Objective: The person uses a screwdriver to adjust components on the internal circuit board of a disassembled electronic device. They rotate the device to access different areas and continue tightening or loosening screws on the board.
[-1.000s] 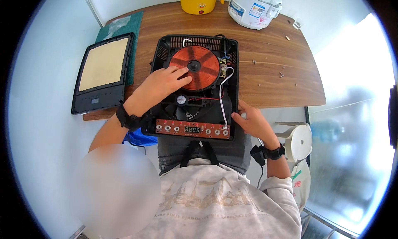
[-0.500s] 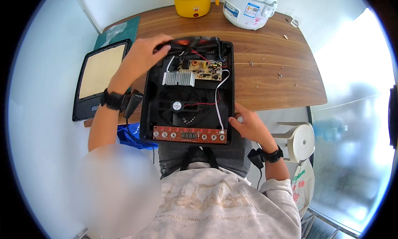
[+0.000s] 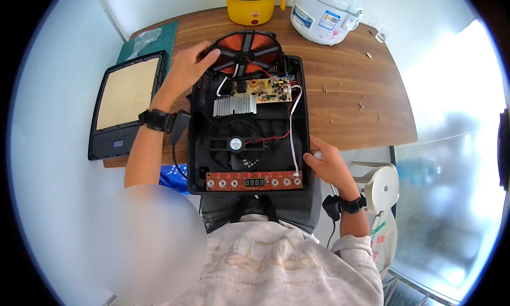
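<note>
We recorded an opened induction cooker base [image 3: 247, 146], black, lying at the centre of the frame on the wooden surface [image 3: 345, 88], its near end overhanging the edge toward the person's lap. Inside it we noted a heat sink [image 3: 234, 105], a circuit board [image 3: 268, 90], a round fan [image 3: 235, 143] and a red control strip [image 3: 254, 181] along the lower end. The copper coil disc [image 3: 245, 52] stood lifted at the upper end; the left hand [image 3: 187, 67] held its left rim, fingers closed on it. The right hand [image 3: 326, 165] rested against the base's lower right edge, fingers loosely spread. At upper centre stood a yellow pot [image 3: 252, 4] and a white rice cooker [image 3: 324, 14]; at left lay the detached glass top panel [image 3: 125, 101].
</note>
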A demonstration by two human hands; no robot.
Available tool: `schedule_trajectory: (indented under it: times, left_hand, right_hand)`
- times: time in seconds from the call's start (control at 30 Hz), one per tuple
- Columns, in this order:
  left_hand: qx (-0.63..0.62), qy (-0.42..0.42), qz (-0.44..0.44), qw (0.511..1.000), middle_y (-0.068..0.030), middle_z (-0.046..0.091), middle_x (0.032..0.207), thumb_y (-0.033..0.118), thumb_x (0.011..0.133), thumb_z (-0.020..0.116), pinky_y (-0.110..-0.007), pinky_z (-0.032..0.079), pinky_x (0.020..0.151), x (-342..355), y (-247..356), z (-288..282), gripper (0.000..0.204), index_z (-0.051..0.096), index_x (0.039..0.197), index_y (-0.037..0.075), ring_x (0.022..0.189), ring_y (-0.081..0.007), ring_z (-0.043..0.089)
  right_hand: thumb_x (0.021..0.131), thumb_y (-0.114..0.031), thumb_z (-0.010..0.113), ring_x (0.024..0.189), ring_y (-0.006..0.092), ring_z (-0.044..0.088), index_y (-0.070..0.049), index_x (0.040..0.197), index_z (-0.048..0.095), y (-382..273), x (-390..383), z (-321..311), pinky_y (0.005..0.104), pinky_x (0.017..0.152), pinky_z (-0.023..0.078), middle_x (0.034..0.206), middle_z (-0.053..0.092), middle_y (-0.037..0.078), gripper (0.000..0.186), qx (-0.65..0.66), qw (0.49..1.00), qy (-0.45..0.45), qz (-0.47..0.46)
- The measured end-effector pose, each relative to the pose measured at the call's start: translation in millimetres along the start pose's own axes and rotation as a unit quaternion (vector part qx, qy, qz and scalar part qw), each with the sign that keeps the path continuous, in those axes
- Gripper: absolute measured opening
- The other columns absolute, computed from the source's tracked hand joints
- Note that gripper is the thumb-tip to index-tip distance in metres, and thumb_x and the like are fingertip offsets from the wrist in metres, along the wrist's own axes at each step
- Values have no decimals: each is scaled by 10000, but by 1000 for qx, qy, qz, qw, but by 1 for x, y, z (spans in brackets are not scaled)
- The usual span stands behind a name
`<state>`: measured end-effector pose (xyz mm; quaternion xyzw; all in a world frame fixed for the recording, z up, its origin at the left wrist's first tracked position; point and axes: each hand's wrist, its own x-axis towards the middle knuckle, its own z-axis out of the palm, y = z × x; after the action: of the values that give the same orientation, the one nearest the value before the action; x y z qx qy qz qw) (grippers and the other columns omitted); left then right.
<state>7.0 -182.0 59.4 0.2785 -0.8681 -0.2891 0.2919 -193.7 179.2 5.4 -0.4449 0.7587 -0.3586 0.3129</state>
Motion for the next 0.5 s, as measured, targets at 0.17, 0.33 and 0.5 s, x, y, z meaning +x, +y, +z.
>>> schedule_trajectory:
  times: [0.17, 0.33, 0.5]
  left_hand:
    - [-48, -15, 32, 998, -148, 763, 1158, 420, 959, 741, -334, 541, 889, -17, -29, 3, 503, 732, 1218, -11, 1043, -239, 709]
    - [-116, -26, 34, 992, -109, 682, 1381, 409, 916, 791, -394, 483, 1030, -19, -47, 18, 528, 724, 1291, 43, 1250, -269, 634]
    - [-71, -89, 46, 992, -142, 680, 1366, 480, 896, 789, -386, 465, 1048, -11, -66, 4, 590, 722, 1309, 64, 1255, -274, 630]
  right_hand:
    - [905, -121, 672, 739, 336, 698, -63, 1394, 617, -1, 2, -3, 397, 701, 540, 960, 752, 206, 496, -40, 999, 14, 20]
    - [913, -117, 669, 610, 221, 639, -43, 1400, 608, 1, 9, -11, 358, 614, 525, 916, 755, 168, 497, -62, 998, -3, 1]
    - [933, -103, 666, 517, 135, 587, -64, 1449, 584, -11, 8, -12, 293, 496, 486, 893, 744, 102, 524, -25, 997, -25, 64]
